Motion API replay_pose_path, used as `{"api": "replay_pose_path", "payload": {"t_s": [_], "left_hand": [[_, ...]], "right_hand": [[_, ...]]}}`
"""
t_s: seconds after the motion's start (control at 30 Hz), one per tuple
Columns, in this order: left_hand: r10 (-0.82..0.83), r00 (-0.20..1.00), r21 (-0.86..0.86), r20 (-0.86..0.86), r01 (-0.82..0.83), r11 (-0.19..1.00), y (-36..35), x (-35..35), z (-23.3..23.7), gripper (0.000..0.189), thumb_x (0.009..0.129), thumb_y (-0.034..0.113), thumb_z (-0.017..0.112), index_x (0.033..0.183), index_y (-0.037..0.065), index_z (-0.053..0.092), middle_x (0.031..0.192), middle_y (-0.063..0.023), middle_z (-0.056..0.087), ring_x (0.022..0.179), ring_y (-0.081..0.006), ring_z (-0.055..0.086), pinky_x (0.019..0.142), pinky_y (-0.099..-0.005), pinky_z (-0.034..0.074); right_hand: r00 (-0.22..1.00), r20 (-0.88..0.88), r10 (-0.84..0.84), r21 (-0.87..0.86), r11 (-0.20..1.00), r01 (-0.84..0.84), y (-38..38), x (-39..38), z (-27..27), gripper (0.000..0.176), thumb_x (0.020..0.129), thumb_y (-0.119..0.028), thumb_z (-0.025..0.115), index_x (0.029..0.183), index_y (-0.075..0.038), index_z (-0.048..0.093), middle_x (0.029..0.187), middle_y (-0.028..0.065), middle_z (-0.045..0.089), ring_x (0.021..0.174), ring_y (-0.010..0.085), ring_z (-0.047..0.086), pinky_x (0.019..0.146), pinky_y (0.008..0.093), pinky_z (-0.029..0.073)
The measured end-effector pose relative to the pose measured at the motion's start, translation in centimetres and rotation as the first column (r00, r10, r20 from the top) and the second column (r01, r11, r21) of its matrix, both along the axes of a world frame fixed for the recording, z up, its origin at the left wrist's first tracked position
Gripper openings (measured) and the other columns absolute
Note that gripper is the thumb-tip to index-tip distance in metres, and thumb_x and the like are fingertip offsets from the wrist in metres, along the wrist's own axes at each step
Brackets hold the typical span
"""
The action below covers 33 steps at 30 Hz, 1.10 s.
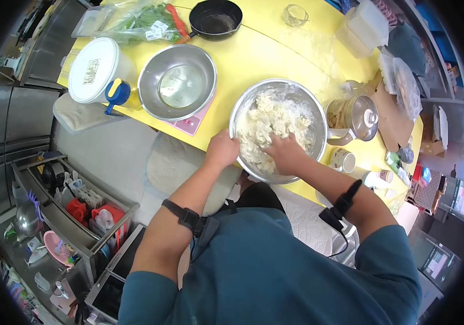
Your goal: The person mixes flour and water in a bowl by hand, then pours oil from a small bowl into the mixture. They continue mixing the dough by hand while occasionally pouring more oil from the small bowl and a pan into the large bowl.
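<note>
A large steel mixing bowl stands at the near edge of the yellow table, filled with a pale, lumpy dough. My left hand grips the bowl's near-left rim. My right hand is pressed down into the dough, fingers closed on a clump of it. Both forearms carry black straps.
A second steel bowl sits on a pink scale at the left, beside a white-lidded tub. A black pan, bagged greens, a lidded pot, cups and plastic containers crowd the table. A shelf rack stands below left.
</note>
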<state>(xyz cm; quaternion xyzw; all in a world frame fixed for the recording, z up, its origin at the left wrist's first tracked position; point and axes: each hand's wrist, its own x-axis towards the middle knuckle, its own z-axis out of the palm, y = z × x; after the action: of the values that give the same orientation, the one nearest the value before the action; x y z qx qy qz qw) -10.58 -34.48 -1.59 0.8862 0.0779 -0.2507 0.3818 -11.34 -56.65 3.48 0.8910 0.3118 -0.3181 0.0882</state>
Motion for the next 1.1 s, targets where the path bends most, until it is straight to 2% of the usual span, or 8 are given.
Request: {"api": "replay_pose_path", "payload": {"t_s": [0.13, 0.23, 0.33, 0.37, 0.57, 0.7, 0.8, 1.1], "left_hand": [[-0.027, 0.999, 0.044, -0.044, 0.029, 0.999, 0.0, 0.4, 0.4, 0.037, 0.089, 0.025, 0.062, 0.106, -0.007, 0.063, 0.101, -0.0317, 0.068, 0.1, -0.0463, 0.066, 0.09, -0.0498, 0.051], [-0.017, 0.999, 0.014, -0.043, 0.017, 1.0, 0.1, 0.4, 0.2, 0.037, 0.089, 0.026, 0.062, 0.106, -0.007, 0.062, 0.102, -0.0322, 0.068, 0.1, -0.0465, 0.066, 0.09, -0.0497, 0.051], [-0.023, 1.0, 0.036, 0.015, 0.022, 0.999, 0.2, 0.6, 0.1, 0.038, 0.089, 0.027, 0.063, 0.106, -0.008, 0.062, 0.102, -0.0325, 0.068, 0.1, -0.0467, 0.066, 0.09, -0.0497, 0.051], [-0.04, 0.999, 0.049, 0.014, 0.04, 0.998, 0.2, 0.9, 0.1, 0.039, 0.089, 0.027, 0.063, 0.106, -0.008, 0.062, 0.103, -0.0326, 0.067, 0.1, -0.0466, 0.066, 0.091, -0.0497, 0.051], [-0.066, 0.998, 0.071, 0.023, 0.064, 0.995, 0.3, 2.0, 1.1, 0.04, 0.09, 0.029, 0.063, 0.106, -0.008, 0.063, 0.106, -0.0329, 0.067, 0.105, -0.0459, 0.064, 0.093, -0.0493, 0.05], [-0.075, 0.997, 0.056, 0.018, 0.074, 0.996, 0.7, 2.2, 1.4, 0.041, 0.09, 0.029, 0.064, 0.108, -0.008, 0.064, 0.108, -0.0322, 0.067, 0.105, -0.0451, 0.065, 0.093, -0.0487, 0.05], [-0.08, 0.997, 0.021, 0.014, 0.08, 0.997, 0.4, 2.3, 1.7, 0.042, 0.09, 0.028, 0.064, 0.111, -0.008, 0.064, 0.108, -0.0316, 0.068, 0.105, -0.0444, 0.065, 0.094, -0.0483, 0.05], [-0.091, 0.995, -0.027, 0.043, 0.092, 0.995, 1.0, 2.3, -1.0, 0.041, 0.09, 0.028, 0.064, 0.115, -0.004, 0.065, 0.11, -0.0293, 0.068, 0.107, -0.0438, 0.065, 0.095, -0.0479, 0.05]], "right_hand": [[0.998, 0.045, -0.044, 0.059, 0.997, 0.041, 1.7, 2.7, -2.7, 0.056, 0.082, -0.028, 0.07, 0.137, -0.029, 0.061, 0.148, 0.0215, 0.045, 0.113, 0.0339, 0.065, 0.106, 0.0599, 0.037], [0.99, 0.136, -0.042, 0.185, 0.983, 0.017, 1.0, 4.3, -4.6, 0.053, 0.081, -0.023, 0.069, 0.134, -0.027, 0.064, 0.14, 0.0214, 0.053, 0.11, 0.0346, 0.066, 0.1, 0.054, 0.045], [0.979, -0.014, -0.206, 0.274, 0.94, 0.202, 1.5, 6.7, -4.6, 0.05, 0.079, -0.016, 0.068, 0.129, -0.024, 0.067, 0.124, 0.0182, 0.063, 0.104, 0.0346, 0.066, 0.091, 0.046, 0.052], [0.959, -0.005, -0.284, 0.364, 0.892, 0.267, 1.6, 6.9, -4.2, 0.048, 0.078, -0.011, 0.067, 0.125, -0.02, 0.069, 0.109, 0.0156, 0.066, 0.101, 0.0352, 0.066, 0.087, 0.042, 0.054], [0.884, 0.001, -0.467, 0.348, 0.829, 0.438, -0.3, 6.2, -3.7, 0.053, 0.077, -0.007, 0.065, 0.13, -0.013, 0.064, 0.111, 0.0195, 0.066, 0.104, 0.0381, 0.065, 0.093, 0.0447, 0.052], [0.918, -0.18, -0.353, 0.258, 0.884, 0.391, -2.0, 3.1, 1.6, 0.068, 0.077, -0.011, 0.067, 0.143, -0.014, 0.052, 0.121, 0.025, 0.059, 0.113, 0.0384, 0.06, 0.096, 0.0455, 0.051], [0.914, -0.198, -0.354, 0.267, 0.878, 0.398, -2.9, 2.2, 2.8, 0.065, 0.078, -0.011, 0.067, 0.142, -0.012, 0.053, 0.12, 0.0234, 0.059, 0.116, 0.0375, 0.058, 0.096, 0.0464, 0.051], [0.866, 0.19, -0.462, 0.268, 0.873, 0.407, -1.5, 3.4, 7.9, 0.033, 0.078, -0.015, 0.07, 0.11, -0.007, 0.069, 0.106, 0.0186, 0.068, 0.098, 0.0357, 0.067, 0.086, 0.0453, 0.055]]}}
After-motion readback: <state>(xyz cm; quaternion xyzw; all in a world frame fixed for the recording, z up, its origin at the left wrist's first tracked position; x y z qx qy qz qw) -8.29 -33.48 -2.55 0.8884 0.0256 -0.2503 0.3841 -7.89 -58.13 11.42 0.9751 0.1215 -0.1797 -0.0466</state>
